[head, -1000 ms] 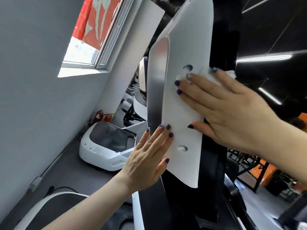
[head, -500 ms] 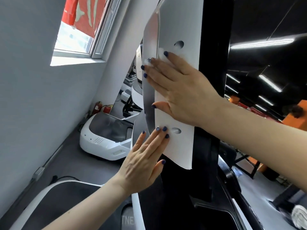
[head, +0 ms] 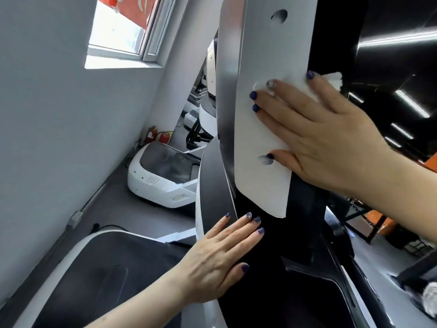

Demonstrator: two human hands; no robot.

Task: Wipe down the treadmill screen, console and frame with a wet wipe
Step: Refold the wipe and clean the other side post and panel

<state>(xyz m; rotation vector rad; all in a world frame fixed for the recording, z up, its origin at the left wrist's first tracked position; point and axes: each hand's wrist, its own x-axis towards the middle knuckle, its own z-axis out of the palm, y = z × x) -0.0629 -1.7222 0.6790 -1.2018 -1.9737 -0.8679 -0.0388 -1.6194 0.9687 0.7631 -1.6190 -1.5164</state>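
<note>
One wet wipe (head: 332, 82) — thin, limp, damp by the look of it, best kept flat under spread fingers — sits pressed on the white frame panel (head: 272, 58) under the right hand (head: 316, 136), fingers straight. Left hand (head: 220, 259) lies flat and wide on the black column (head: 264, 268), bracing. Panel shows two holes; two fire extinguishers (head: 158, 137) by the wall.

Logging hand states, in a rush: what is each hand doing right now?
Left hand: open, fingers straight, flat on the black frame.
Right hand: open, pressing the wet wipe flat against the white panel.
</note>
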